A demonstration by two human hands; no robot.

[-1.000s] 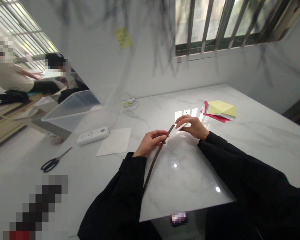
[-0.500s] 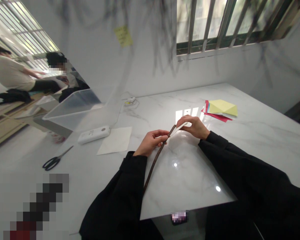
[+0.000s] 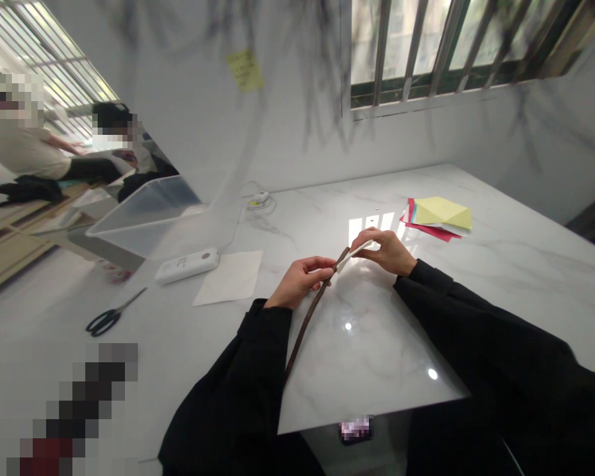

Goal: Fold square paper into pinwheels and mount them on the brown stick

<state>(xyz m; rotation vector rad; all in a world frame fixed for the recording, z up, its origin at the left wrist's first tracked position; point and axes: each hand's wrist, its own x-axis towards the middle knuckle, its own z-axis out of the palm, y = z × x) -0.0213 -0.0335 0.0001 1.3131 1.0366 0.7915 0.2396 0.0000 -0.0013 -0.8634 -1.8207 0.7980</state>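
A long thin brown stick (image 3: pixel 310 314) slants from my lap up to the middle of the white marble table (image 3: pixel 500 264). My left hand (image 3: pixel 300 281) is closed round the stick near its upper end. A small white paper strip (image 3: pixel 353 253) meets the stick's tip, and my right hand (image 3: pixel 384 250) pinches that strip against it. Both hands hover just above the tabletop.
Coloured paper sheets (image 3: pixel 439 215) lie at the far right. A white sheet (image 3: pixel 231 277), a white device (image 3: pixel 186 266), black scissors (image 3: pixel 110 315) and a clear plastic bin (image 3: pixel 146 215) sit to the left. Two other people are seated far left. A barred window is behind.
My right hand has drawn the white strip slightly in toward the stick's tip. The left hand and the stick have stayed almost still.
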